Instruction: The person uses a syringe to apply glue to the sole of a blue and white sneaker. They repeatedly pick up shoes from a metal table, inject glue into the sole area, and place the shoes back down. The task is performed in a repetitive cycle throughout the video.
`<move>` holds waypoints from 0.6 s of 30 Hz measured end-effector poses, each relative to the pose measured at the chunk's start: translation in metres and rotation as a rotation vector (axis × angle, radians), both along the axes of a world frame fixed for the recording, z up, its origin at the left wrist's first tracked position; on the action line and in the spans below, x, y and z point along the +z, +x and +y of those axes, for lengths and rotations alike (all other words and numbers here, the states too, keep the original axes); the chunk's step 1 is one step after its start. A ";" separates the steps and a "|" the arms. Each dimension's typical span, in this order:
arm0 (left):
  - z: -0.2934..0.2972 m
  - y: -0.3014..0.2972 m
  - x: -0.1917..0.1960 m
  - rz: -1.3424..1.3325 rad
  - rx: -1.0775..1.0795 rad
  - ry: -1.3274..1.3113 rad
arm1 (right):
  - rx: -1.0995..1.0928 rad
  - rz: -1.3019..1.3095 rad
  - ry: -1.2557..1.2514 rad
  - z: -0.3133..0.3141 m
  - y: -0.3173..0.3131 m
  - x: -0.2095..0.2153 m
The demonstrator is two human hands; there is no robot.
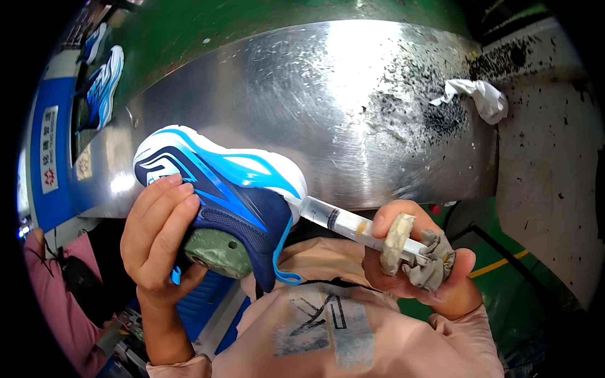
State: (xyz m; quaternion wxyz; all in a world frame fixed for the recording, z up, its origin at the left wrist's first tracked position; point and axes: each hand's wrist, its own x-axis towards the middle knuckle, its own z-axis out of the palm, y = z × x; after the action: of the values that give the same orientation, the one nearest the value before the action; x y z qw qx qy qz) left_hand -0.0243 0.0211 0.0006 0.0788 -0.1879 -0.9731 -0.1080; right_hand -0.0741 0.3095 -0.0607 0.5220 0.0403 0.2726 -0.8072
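Note:
My left hand [165, 236] grips a blue running shoe [236, 201] with a white and light-blue sole, its fingers over the shoe's side. The shoe is tilted on its side, sole away from me. A green shoe last [220, 252] fills its opening, and a blue pull loop [287, 276] hangs at the heel. In my right hand [416, 252] is a clear plastic syringe [337, 218]. Its tip meets the shoe's heel where the upper joins the sole. Whitish padding and grey cloth [432, 261] wrap the syringe's grip and plunger end.
A shiny metal table [265, 94] curves ahead, with black specks on its right part. A crumpled white cloth [485, 101] lies at its right edge. More blue shoes [104, 91] stand far left. A person in pink [60, 302] is at lower left.

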 end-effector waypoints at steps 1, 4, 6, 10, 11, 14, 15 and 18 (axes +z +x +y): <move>0.000 -0.004 0.003 -0.020 -0.001 -0.017 | -0.025 0.015 -0.009 0.000 0.002 -0.003; -0.002 -0.027 -0.002 -0.059 -0.047 -0.050 | -0.138 0.067 -0.017 -0.002 0.009 -0.012; -0.002 -0.044 0.002 -0.105 -0.143 -0.065 | -0.206 0.108 -0.032 -0.008 0.015 -0.015; 0.007 -0.068 0.011 -0.174 -0.315 -0.236 | -0.298 0.175 0.007 -0.014 0.018 -0.013; 0.012 -0.070 0.014 -0.195 -0.339 -0.287 | -0.316 0.190 0.001 -0.013 0.018 -0.014; 0.028 -0.068 0.005 -0.148 -0.299 -0.243 | -0.375 0.230 0.010 -0.008 0.019 -0.021; 0.033 -0.055 0.010 -0.158 -0.216 -0.235 | -0.366 0.241 -0.012 -0.008 0.022 -0.020; 0.054 -0.048 0.009 -0.237 -0.036 -0.208 | -0.388 0.232 -0.007 0.001 0.022 -0.017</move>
State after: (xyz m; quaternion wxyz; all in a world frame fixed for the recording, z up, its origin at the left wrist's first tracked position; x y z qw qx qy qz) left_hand -0.0725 0.0747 0.0100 -0.0585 -0.1984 -0.9779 -0.0297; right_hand -0.0524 0.3106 -0.0780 0.3225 -0.0029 0.3151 -0.8926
